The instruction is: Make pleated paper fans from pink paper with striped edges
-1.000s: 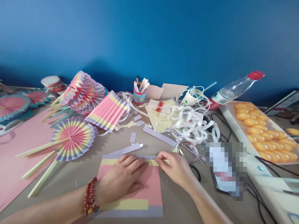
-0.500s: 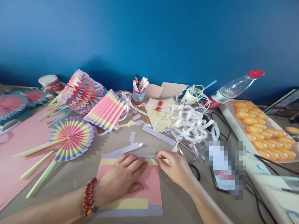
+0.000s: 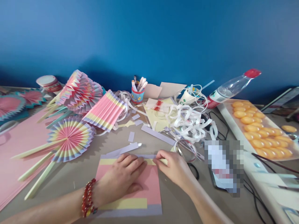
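A pink paper sheet (image 3: 151, 186) lies before me, with yellow and lilac bands along its far and near edges. My left hand (image 3: 125, 174), a red bead bracelet (image 3: 88, 197) at its wrist, rests flat on the sheet, fingers extended over the far yellow band. At the sheet's far right corner, my right hand (image 3: 174, 165) pinches the end of a yellow paper strip (image 3: 164, 161), which sticks out past the edge. Just beyond the sheet are a lilac paper strip (image 3: 122, 149) and a white-tipped object partly under it.
Pleated paper fans (image 3: 68, 138) and a folded pleated sheet (image 3: 105, 110) lie to the left. Ahead are a pen cup (image 3: 137, 95), curled white paper strips (image 3: 187, 121) and a tape roll (image 3: 185, 150). A phone (image 3: 221, 174), a bottle (image 3: 230, 88) and a tray of yellow items (image 3: 263, 132) sit right.
The view has shifted very slightly. Both hands keep practically the same place on the sheet, the right one still pinching the yellow strip.
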`<state>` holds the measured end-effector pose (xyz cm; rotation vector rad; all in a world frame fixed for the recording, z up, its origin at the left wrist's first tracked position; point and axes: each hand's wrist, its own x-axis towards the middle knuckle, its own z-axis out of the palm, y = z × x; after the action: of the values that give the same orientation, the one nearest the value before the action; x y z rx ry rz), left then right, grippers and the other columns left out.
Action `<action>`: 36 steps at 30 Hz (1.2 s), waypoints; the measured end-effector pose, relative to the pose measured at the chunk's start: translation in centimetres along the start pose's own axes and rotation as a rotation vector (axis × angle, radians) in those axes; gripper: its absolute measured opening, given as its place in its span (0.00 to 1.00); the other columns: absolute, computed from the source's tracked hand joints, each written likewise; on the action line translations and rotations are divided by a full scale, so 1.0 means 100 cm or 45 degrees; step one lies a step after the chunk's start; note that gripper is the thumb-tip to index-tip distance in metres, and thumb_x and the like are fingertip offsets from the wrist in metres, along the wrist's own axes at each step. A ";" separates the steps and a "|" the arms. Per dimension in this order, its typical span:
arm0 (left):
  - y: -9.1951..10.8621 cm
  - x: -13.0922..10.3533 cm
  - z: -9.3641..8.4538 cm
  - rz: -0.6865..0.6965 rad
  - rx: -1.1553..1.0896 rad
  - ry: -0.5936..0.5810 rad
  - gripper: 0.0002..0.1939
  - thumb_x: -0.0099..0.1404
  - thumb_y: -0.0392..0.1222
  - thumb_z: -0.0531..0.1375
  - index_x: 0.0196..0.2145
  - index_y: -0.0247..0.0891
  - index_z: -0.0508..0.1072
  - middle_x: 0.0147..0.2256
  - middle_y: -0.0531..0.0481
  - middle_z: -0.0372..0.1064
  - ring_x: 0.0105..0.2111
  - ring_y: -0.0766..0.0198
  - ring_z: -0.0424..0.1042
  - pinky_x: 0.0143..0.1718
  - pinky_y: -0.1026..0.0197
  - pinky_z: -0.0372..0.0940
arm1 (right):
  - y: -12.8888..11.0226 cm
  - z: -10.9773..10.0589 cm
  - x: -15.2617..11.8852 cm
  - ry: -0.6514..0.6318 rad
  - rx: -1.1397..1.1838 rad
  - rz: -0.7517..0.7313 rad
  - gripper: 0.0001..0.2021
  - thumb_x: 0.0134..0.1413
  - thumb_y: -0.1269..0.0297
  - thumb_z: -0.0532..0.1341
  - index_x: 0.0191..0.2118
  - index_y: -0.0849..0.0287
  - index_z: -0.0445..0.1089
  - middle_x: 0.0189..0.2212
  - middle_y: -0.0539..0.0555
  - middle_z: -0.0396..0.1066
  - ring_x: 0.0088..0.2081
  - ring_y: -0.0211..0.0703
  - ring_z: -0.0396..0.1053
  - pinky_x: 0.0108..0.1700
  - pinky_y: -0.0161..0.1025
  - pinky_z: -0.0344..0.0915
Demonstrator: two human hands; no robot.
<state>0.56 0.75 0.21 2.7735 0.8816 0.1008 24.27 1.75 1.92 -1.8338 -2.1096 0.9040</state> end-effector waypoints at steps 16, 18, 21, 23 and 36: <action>0.000 0.000 -0.001 0.013 0.026 0.000 0.33 0.65 0.58 0.58 0.60 0.36 0.61 0.55 0.43 0.64 0.51 0.51 0.63 0.54 0.48 0.56 | 0.003 0.003 -0.002 0.046 -0.042 -0.055 0.04 0.56 0.64 0.58 0.30 0.53 0.66 0.29 0.50 0.75 0.32 0.44 0.73 0.33 0.35 0.59; 0.000 0.000 -0.001 0.010 0.029 0.004 0.33 0.65 0.57 0.59 0.60 0.36 0.61 0.56 0.43 0.64 0.51 0.51 0.63 0.54 0.48 0.56 | 0.003 0.004 -0.002 0.046 -0.048 -0.055 0.04 0.56 0.64 0.58 0.30 0.53 0.66 0.29 0.50 0.75 0.33 0.44 0.73 0.34 0.35 0.60; 0.000 0.000 -0.001 0.011 0.028 0.002 0.33 0.64 0.58 0.59 0.60 0.36 0.61 0.56 0.43 0.64 0.51 0.50 0.62 0.54 0.48 0.56 | 0.003 0.005 -0.002 0.039 -0.065 -0.039 0.04 0.57 0.64 0.58 0.31 0.53 0.66 0.29 0.50 0.75 0.33 0.44 0.73 0.35 0.35 0.60; 0.000 0.000 -0.001 0.013 0.030 -0.007 0.33 0.64 0.58 0.59 0.60 0.36 0.61 0.56 0.43 0.64 0.51 0.50 0.62 0.54 0.48 0.56 | 0.002 0.004 -0.002 0.034 -0.075 -0.029 0.04 0.57 0.64 0.58 0.31 0.54 0.66 0.29 0.50 0.75 0.33 0.44 0.73 0.34 0.35 0.60; 0.000 0.001 -0.002 0.010 0.046 -0.003 0.34 0.64 0.59 0.59 0.60 0.36 0.61 0.55 0.43 0.64 0.51 0.50 0.62 0.54 0.48 0.56 | 0.003 0.008 -0.004 0.066 -0.133 -0.069 0.04 0.58 0.65 0.59 0.31 0.54 0.65 0.28 0.49 0.74 0.32 0.44 0.73 0.33 0.35 0.58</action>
<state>0.64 0.86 0.45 2.8097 0.8806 0.0832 24.19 1.17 1.19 -1.8182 -2.2014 0.7388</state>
